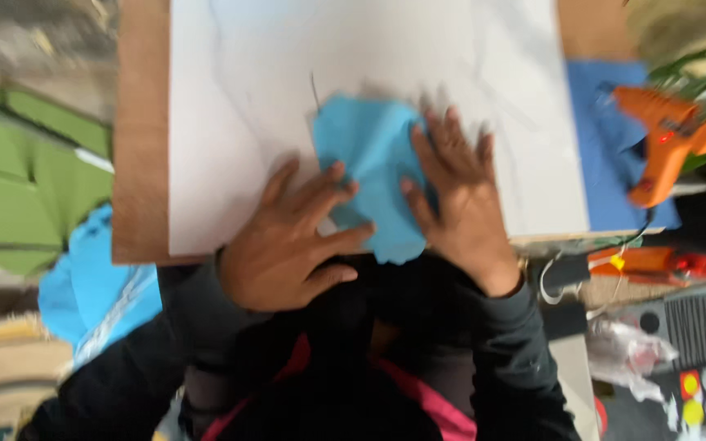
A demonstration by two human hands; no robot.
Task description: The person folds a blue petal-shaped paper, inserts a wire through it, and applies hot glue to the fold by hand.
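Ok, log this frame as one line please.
left hand: flat on blue cloth piece | right hand: flat on it | under: white sheet | nearby: orange glue gun

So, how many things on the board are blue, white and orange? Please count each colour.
Blue: 2, the cloth under both hands and the sheet at the right
White: 1, the paper
Orange: 1, the glue gun
Total: 4
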